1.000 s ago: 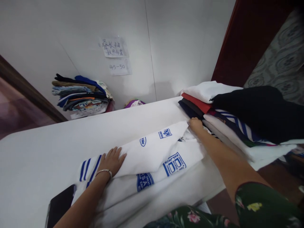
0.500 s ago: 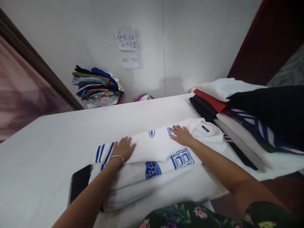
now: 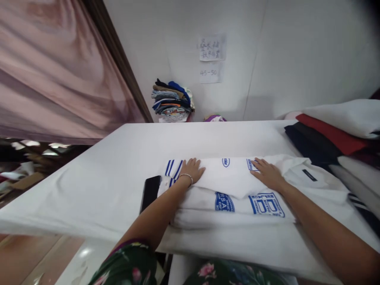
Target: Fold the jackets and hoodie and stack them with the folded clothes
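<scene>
A white long-sleeved top with blue printed badges lies on the table, its sleeve laid lengthwise across the body. My left hand, with a bangle at the wrist, rests flat on the sleeve beside the blue cuff stripes. Farther right, my right hand presses flat on the same sleeve, fingers spread over part of a small blue badge. The collar with its black label is to the right of that hand. Neither hand grasps the cloth.
A dark flat object sits left of the top, partly behind my left forearm. Piled garments are at the right of the white table. A folded clothes stack stands beyond the far edge, near a pink curtain.
The view has swung left, so everything sits farther right and more curtain shows. Both hands stay flat on the top in nearly the same places.
</scene>
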Available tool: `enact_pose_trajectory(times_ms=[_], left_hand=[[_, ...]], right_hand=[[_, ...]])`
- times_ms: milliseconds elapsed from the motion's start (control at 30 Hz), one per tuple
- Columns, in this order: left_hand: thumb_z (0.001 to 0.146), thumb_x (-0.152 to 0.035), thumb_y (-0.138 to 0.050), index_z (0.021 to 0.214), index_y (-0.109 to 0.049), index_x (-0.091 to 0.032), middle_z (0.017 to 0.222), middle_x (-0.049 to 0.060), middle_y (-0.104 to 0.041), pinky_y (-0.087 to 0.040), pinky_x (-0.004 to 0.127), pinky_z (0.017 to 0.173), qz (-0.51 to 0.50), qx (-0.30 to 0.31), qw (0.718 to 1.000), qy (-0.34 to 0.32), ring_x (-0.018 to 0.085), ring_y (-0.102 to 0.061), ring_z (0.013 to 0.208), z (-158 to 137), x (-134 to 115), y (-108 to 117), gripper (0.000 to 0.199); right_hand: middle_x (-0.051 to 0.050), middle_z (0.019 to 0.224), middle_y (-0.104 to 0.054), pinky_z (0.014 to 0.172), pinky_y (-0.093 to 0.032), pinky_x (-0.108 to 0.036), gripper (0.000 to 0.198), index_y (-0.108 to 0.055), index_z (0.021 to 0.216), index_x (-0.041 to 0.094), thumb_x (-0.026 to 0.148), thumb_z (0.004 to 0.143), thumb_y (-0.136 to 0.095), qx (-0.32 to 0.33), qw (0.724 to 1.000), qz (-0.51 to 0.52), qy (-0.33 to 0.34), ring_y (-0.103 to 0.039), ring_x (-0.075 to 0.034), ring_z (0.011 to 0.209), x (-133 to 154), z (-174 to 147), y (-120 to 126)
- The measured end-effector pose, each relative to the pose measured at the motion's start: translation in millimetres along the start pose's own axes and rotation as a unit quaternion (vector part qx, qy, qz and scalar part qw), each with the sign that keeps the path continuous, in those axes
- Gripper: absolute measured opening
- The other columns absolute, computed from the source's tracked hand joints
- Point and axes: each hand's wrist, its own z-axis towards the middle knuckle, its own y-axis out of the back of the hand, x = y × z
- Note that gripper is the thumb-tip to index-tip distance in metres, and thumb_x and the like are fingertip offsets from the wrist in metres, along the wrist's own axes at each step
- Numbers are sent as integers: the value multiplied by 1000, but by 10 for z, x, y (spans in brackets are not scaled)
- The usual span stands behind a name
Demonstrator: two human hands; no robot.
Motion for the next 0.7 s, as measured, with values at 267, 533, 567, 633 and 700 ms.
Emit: enact_pose_trajectory(times_ms=[267, 533, 567, 633, 700], left_hand=[[91, -54, -23, 139, -39, -18, 149, 14, -34, -14, 54, 110, -25, -9, 1000, 1, 28, -25, 137, -46, -19, 17, 62], [91, -55, -27, 137, -41, -21, 152, 9, -31, -16, 51, 112, -43, -48, 998, 23, 25, -25, 138, -117, -74, 46, 59], [91, -54, -28, 135, -44, -21, 151, 8, -32, -17, 49, 112, -57, -68, 996, 28, 24, -27, 137, -126, -57, 73, 57], [92, -52, -31, 131, -49, -22, 148, 7, -38, -19, 43, 113, -94, -112, 988, 57, 22, -32, 135, -147, 23, 159, 52], [92, -48, -37, 127, -53, -22, 144, 6, -44, -23, 37, 111, -131, -143, 975, 107, 20, -37, 132, -183, 168, 273, 47]], right_hand=[[-2, 153, -26, 111, -17, -56, 57, -40, 139, 34, 59, 90, -31, -48, 993, 22, 103, -16, -29, 142, 856, -124, 322], [-9, 150, -32, 109, -20, -55, 64, -41, 140, 25, 63, 90, -29, -34, 973, -38, 225, -28, -30, 138, 1264, -346, -147], [-9, 150, -33, 109, -21, -55, 64, -41, 140, 25, 62, 90, -29, -37, 972, -40, 227, -28, -30, 138, 1246, -348, -157], [-9, 150, -33, 109, -21, -54, 64, -41, 140, 24, 62, 90, -29, -39, 971, -42, 231, -29, -29, 138, 1221, -348, -142], [-9, 150, -33, 109, -22, -54, 64, -41, 140, 24, 62, 90, -29, -36, 971, -40, 233, -28, -29, 138, 1215, -348, -111]])
